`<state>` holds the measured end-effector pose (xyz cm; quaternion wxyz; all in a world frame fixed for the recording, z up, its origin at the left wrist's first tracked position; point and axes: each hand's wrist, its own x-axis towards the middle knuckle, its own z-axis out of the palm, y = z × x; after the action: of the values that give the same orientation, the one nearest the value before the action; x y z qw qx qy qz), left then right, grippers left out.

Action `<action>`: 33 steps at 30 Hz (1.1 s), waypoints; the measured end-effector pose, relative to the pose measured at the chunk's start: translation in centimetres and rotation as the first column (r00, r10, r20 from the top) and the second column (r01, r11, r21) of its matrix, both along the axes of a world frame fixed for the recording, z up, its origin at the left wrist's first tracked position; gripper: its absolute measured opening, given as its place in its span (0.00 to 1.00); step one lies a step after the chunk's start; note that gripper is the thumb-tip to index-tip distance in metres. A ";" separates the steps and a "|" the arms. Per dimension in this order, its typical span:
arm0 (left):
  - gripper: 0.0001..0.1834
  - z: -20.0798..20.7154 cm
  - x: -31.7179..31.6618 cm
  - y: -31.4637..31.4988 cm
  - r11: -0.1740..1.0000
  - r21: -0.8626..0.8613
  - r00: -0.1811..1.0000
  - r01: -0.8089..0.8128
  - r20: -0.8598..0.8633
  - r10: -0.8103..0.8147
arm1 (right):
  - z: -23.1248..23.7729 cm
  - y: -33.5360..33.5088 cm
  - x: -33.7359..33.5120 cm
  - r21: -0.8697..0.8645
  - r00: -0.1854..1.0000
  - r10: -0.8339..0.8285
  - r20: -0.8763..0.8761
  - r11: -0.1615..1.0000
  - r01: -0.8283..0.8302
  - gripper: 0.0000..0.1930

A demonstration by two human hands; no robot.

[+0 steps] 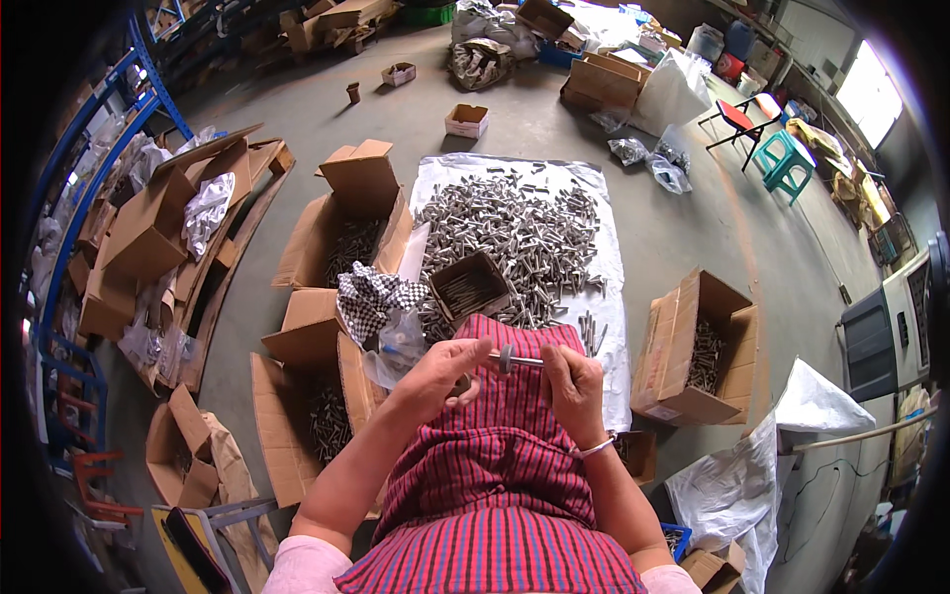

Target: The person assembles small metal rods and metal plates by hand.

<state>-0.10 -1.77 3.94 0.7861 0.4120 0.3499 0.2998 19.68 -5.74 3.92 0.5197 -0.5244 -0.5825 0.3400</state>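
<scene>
Seated over red striped apron (495,475). Left hand (435,376) and right hand (572,381) raised over lap, both closed on 1 grey bolt (520,360): left fingers pinching head end with washer, right fingers gripping shank. Bolt horizontal, between hands, just above apron's far edge. Pale bracelet (597,447) on right wrist. Left of lap: 2 open cardboard boxes (302,416) stacked edge to edge, nearer 1 holding bolts. Checked cloth (371,297) and clear plastic bag (396,346) draped just beyond left hand. Ahead: 1 small dark open box (470,287) of bolts resting on white sheet (604,247), sheet covered by large loose bolt pile (515,233), too many to count. Right of sheet: 1 open carton (698,346) with bolts. Left of sheet: 1 further open carton (341,233). Far: 1 small white box (466,120), 1 teal stool (787,163), 1 red-seated chair (737,119).
</scene>
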 end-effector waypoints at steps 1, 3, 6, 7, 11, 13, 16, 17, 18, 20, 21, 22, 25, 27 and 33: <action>0.22 0.4 0.1 0.4 0.990 -0.107 0.993 0.090 -0.066 -0.097 | -0.2 0.1 0.1 0.030 0.999 0.003 0.040 1.000 -0.004 0.23; 0.21 1.6 0.3 -0.3 0.990 -0.092 0.984 0.111 -0.130 -0.122 | 0.0 0.0 0.0 -0.022 1.000 -0.017 -0.020 1.000 0.016 0.23; 0.17 2.2 0.7 -0.8 0.995 0.095 0.998 -0.041 0.053 0.036 | 0.2 0.0 0.0 -0.051 0.999 -0.027 -0.040 0.998 0.025 0.23; 0.17 1.5 0.4 -0.5 0.994 0.096 0.998 -0.045 0.051 0.040 | 0.2 0.1 -0.1 -0.029 1.000 -0.014 0.000 0.999 0.014 0.23; 0.24 1.1 0.6 0.0 0.983 -0.060 0.984 0.172 -0.037 -0.174 | -0.2 0.2 -0.6 0.072 0.998 0.018 0.065 0.997 -0.022 0.23; 0.19 2.9 1.9 -1.2 0.977 0.121 0.985 -0.175 0.023 0.173 | 0.0 0.1 -0.6 0.020 1.000 0.003 0.001 1.000 -0.003 0.22; 0.19 2.5 0.6 0.0 0.999 -0.039 0.999 0.003 -0.038 -0.004 | -0.1 0.2 -0.3 -0.001 0.999 0.030 0.018 1.000 -0.030 0.22; 0.26 1.3 -0.1 0.6 0.978 -0.130 0.981 0.161 -0.089 -0.173 | -0.1 0.2 -0.3 0.000 0.999 0.032 0.018 0.999 -0.032 0.22; 0.27 0.0 -0.3 0.8 0.978 -0.130 0.979 0.166 -0.094 -0.179 | 0.0 0.1 -0.3 -0.008 0.999 0.032 0.012 0.999 -0.031 0.21; 0.19 1.5 1.7 -0.4 0.999 -0.040 0.999 -0.014 -0.051 0.012 | -0.3 0.1 -0.1 -0.020 1.000 0.023 0.008 1.000 -0.023 0.20; 0.18 2.5 2.4 -0.9 0.978 0.043 0.979 -0.202 0.008 0.202 | -0.5 0.1 0.0 -0.038 0.999 0.012 -0.030 0.999 -0.013 0.20; 0.17 3.2 2.3 -0.9 0.989 0.022 0.989 -0.144 0.026 0.143 | -0.5 0.1 0.2 -0.054 0.998 0.000 -0.068 0.999 -0.003 0.20; 0.25 0.4 0.8 0.9 0.969 -0.105 0.974 0.224 -0.017 -0.227 | -0.3 0.1 0.3 -0.049 0.999 0.028 -0.025 0.998 -0.029 0.20; 0.25 0.5 1.4 0.3 0.969 -0.113 0.971 0.221 -0.062 -0.229 | -0.6 0.1 0.4 -0.044 1.000 0.019 -0.024 0.999 -0.020 0.20; 0.26 -0.6 0.2 1.0 0.964 -0.121 0.958 0.237 -0.138 -0.252 | -1.3 0.3 -0.1 0.000 1.000 0.021 0.018 1.000 -0.021 0.20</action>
<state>0.09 -0.77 3.30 0.8084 0.4327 0.3701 0.1496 19.55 -5.45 2.64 0.5108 -0.5213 -0.5927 0.3406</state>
